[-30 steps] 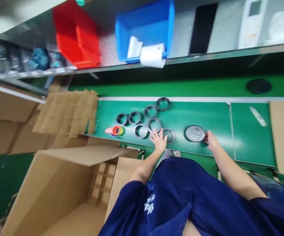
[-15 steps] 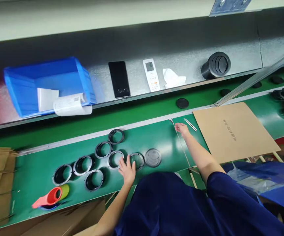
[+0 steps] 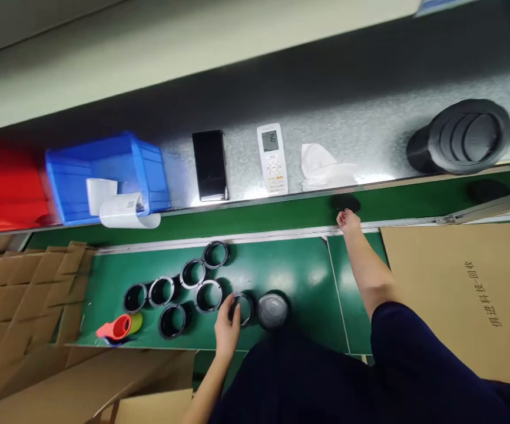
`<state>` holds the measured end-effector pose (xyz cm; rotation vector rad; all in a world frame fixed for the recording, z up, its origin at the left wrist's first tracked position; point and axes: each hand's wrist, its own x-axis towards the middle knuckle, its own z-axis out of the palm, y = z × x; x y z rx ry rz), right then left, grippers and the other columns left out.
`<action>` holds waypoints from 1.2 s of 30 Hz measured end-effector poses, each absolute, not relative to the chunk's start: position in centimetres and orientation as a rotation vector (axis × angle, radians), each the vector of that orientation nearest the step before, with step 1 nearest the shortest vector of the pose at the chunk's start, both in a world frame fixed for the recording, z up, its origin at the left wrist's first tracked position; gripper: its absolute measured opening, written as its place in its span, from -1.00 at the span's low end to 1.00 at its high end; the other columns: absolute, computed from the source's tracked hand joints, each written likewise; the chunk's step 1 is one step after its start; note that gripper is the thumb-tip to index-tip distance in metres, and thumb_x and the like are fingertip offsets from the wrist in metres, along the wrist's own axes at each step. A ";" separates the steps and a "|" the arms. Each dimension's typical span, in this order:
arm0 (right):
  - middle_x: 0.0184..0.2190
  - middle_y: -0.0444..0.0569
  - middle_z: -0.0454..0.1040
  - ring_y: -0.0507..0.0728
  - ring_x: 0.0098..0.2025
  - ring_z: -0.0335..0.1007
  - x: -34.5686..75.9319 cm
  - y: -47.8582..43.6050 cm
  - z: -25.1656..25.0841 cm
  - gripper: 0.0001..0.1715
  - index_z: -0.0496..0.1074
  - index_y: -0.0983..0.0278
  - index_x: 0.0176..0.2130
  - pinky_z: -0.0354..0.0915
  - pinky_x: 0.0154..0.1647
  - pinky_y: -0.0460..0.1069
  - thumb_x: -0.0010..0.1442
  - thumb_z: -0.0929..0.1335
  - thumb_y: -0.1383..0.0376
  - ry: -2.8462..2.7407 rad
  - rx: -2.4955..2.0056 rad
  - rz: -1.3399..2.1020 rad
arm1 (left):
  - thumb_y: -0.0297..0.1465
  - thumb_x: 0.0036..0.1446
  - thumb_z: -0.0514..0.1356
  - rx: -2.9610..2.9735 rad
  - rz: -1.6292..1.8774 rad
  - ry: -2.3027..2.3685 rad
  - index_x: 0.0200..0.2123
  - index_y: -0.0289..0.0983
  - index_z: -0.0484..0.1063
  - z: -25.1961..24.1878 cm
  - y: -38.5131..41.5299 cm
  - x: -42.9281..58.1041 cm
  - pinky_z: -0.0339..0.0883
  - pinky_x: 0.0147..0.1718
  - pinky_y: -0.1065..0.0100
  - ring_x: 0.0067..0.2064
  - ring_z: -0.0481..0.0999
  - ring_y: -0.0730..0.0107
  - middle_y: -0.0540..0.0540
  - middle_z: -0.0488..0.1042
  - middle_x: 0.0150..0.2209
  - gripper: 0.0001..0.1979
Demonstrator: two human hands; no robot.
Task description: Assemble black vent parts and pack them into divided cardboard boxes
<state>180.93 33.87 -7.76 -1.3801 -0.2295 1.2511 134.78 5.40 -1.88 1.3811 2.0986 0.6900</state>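
My left hand [image 3: 227, 331] is at the left rim of a black ring [image 3: 249, 311] on the green table, fingers closed on that rim. Just right of this ring lies a round black vent piece [image 3: 273, 310] with curved ridges. Several more black rings, among them one with a pale rim [image 3: 208, 296], stand to the left. Across the table, my right hand [image 3: 348, 219] reaches to the green strip under the shelf. Its fingers are bent together at the near edge of a flat black disc [image 3: 345, 202]; the fingertips are partly hidden.
On the metal shelf are a blue bin [image 3: 151, 176] with paper, a phone [image 3: 210, 165], a remote control [image 3: 273, 159], a tissue [image 3: 325, 168] and a black round vent [image 3: 462, 138]. Cardboard [image 3: 449, 294] lies at right, cardboard dividers [image 3: 20, 294] at left. A red-and-yellow tape roll [image 3: 122, 325] sits nearby.
My right hand has moved forward from the table to the black disc on the strip. My left hand has closed in on the ring's rim. The camera view has shifted closer.
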 end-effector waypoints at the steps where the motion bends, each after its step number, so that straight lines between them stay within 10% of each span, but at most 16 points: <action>1: -0.59 -0.22 0.29 -0.01 -0.52 0.28 179.2 33.3 -7.5 -0.66 0.32 0.23 -0.40 0.40 -0.43 -0.08 0.38 0.40 0.16 -0.203 -1.347 1.299 | -0.04 0.23 0.16 1.305 0.704 2.033 0.12 -0.27 0.47 -1.3 6.5 136.0 0.37 0.26 -0.07 0.15 0.57 0.02 -0.30 0.56 0.12 -0.46; 8: -0.41 -0.09 0.55 0.01 -0.42 0.49 161.8 18.0 -2.2 -0.55 0.38 0.24 -0.35 0.49 -0.37 -0.10 0.04 0.64 0.14 -0.254 -0.968 1.871 | -0.02 0.22 0.28 0.485 1.111 1.113 0.31 -0.08 0.34 3.4 14.0 142.9 0.36 0.24 -0.06 0.31 0.44 -0.01 -0.21 0.35 0.37 -0.35; 12: -0.30 0.02 0.59 0.07 -0.36 0.51 155.6 10.3 1.0 -0.44 0.48 0.27 -0.27 0.52 -0.30 -0.02 0.05 0.59 -0.11 -0.608 -0.950 2.118 | -0.03 0.37 0.10 0.124 1.176 0.841 0.20 -0.32 0.46 5.7 14.5 141.2 0.40 0.20 -0.01 0.21 0.53 -0.04 -0.31 0.55 0.16 -0.43; 20: 0.19 0.13 0.36 0.34 0.26 0.20 153.2 13.4 6.3 -0.45 0.54 0.12 0.14 0.16 0.34 0.36 0.44 0.23 -0.09 -1.954 -1.136 0.738 | -0.07 0.48 -0.10 -0.040 1.292 0.702 0.17 -0.34 0.49 9.1 10.3 134.8 0.29 0.30 0.02 0.25 0.49 0.06 -0.26 0.60 0.10 -0.42; 36: -0.01 0.05 0.54 0.26 0.25 0.30 145.8 14.0 7.9 -0.10 0.65 0.14 -0.11 0.16 0.37 0.30 0.47 -0.04 -0.22 -1.828 -1.095 1.175 | 0.16 0.38 -0.12 -0.061 1.281 0.703 0.02 -0.41 0.54 9.5 7.7 129.9 0.41 0.16 -0.06 0.12 0.58 -0.05 -0.38 0.61 -0.02 -0.22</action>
